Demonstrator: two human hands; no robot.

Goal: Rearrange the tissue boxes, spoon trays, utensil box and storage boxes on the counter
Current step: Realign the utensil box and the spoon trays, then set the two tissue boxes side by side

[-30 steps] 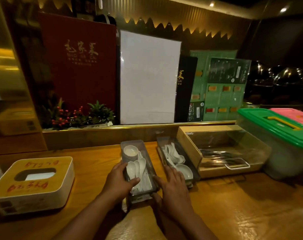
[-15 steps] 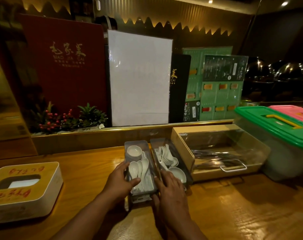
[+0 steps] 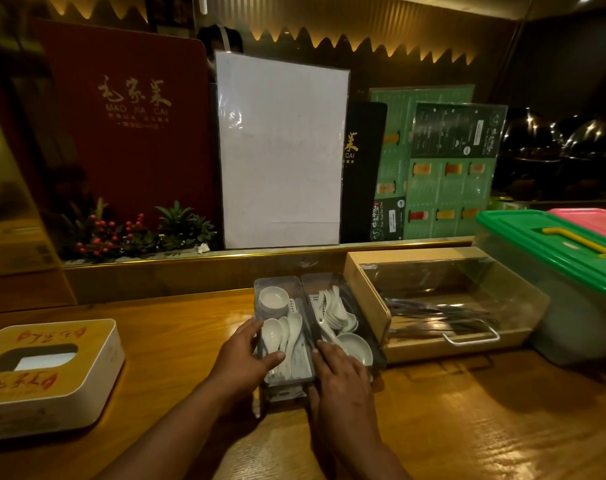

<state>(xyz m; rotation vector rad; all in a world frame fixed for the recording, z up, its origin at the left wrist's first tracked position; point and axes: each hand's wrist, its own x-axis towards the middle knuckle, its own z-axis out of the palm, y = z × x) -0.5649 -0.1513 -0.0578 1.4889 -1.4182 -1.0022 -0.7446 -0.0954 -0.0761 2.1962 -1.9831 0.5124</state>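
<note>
Two clear spoon trays with white ceramic spoons and small dishes stand side by side at the counter's middle. My left hand (image 3: 242, 358) grips the near left edge of the left spoon tray (image 3: 277, 284), thumb over its rim. My right hand (image 3: 343, 375) presses flat against that tray's right side, between it and the right spoon tray (image 3: 339, 285). The wooden utensil box (image 3: 367, 292) with a clear lid sits just right of the trays. A white tissue box (image 3: 52, 368) lies at the far left. A green-lidded storage box (image 3: 558, 244) and a pink-lidded storage box (image 3: 592, 221) stand at the right.
Behind a raised ledge (image 3: 225, 268) stand a red menu (image 3: 131, 126), a white board (image 3: 280, 150), green menus (image 3: 447, 168) and a berry plant (image 3: 128, 230). Bare wooden counter (image 3: 467, 427) spreads in front of me to the right.
The left spoon tray has slid right until it touches the right tray. Both hands went with it.
</note>
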